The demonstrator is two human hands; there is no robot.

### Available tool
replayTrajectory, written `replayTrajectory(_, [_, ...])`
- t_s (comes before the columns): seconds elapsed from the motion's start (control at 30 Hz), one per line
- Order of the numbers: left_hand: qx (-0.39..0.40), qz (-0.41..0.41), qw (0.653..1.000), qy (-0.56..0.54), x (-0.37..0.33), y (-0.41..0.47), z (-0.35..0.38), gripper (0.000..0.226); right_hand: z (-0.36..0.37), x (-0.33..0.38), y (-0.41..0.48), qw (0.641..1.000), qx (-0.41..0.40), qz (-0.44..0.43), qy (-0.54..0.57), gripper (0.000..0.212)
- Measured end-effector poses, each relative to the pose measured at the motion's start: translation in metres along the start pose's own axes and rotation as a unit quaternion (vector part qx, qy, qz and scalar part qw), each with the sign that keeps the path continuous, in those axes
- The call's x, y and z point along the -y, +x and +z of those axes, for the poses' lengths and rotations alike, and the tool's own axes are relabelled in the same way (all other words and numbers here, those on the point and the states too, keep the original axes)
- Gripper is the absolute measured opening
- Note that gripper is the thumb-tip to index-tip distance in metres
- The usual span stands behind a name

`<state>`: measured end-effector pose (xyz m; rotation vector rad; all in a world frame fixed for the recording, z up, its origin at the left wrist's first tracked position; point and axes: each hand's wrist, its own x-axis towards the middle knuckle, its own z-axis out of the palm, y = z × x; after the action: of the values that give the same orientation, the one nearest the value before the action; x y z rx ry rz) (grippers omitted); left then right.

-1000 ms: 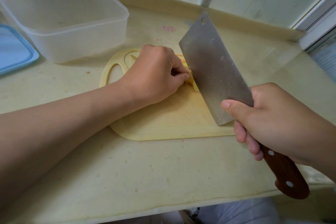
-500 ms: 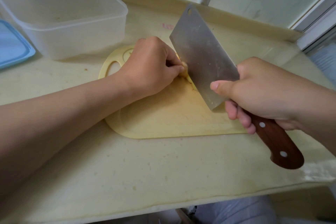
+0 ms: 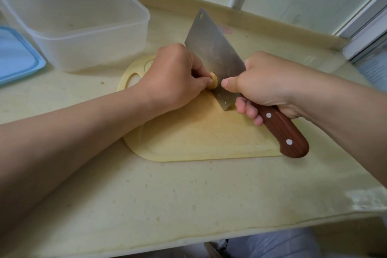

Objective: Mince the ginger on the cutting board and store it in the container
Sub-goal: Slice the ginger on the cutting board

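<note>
Moved: cleaver (image 3: 211, 48) has dropped from its raised position; blade edge now down at the board, and the right grip (image 3: 270, 81) has closed in on the left.
Right grip: fingers wrapped round the wooden handle (image 3: 282, 132), thumb laid against the blade's flat.
Left grip: left grip (image 3: 173, 75) curled knuckles-up, fingertips pinching the ginger (image 3: 213, 83) right beside the blade.
Ginger: one small pale stub showing between fingertips and blade; the rest is hidden under the hand.
Cutting board (image 3: 199, 138): near half bare; a few flecks cling to the blade; no minced heap in sight.
Container (image 3: 94, 52): clear tub behind and left of the board, no ginger inside; blue lid (image 3: 16, 58) lies beside it on the worktop (image 3: 167, 195).
Progress: judged early, at the slicing stage. Fine mincing, transfer and closing the tub all remain.
</note>
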<state>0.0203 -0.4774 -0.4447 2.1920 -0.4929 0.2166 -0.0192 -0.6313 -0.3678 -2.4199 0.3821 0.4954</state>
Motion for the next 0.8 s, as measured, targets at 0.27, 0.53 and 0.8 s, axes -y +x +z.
replayTrajectory(0.27, [-0.012, -0.005, 1.000, 0.009, 0.001, 0.000, -0.001, 0.007, 0.003, -0.035, -0.023, 0.998, -0.059, -0.033, 0.001, 0.053])
replayTrajectory(0.53, [-0.002, -0.054, 0.999, -0.007, 0.000, 0.002, -0.001, 0.004, 0.004, -0.049, -0.035, 0.997, -0.072, -0.038, -0.003, 0.045])
replayTrajectory(0.8, [-0.003, -0.060, 0.998, -0.014, 0.000, 0.002, -0.002, 0.004, 0.008, -0.048, -0.037, 0.996, -0.086, -0.040, -0.001, 0.047])
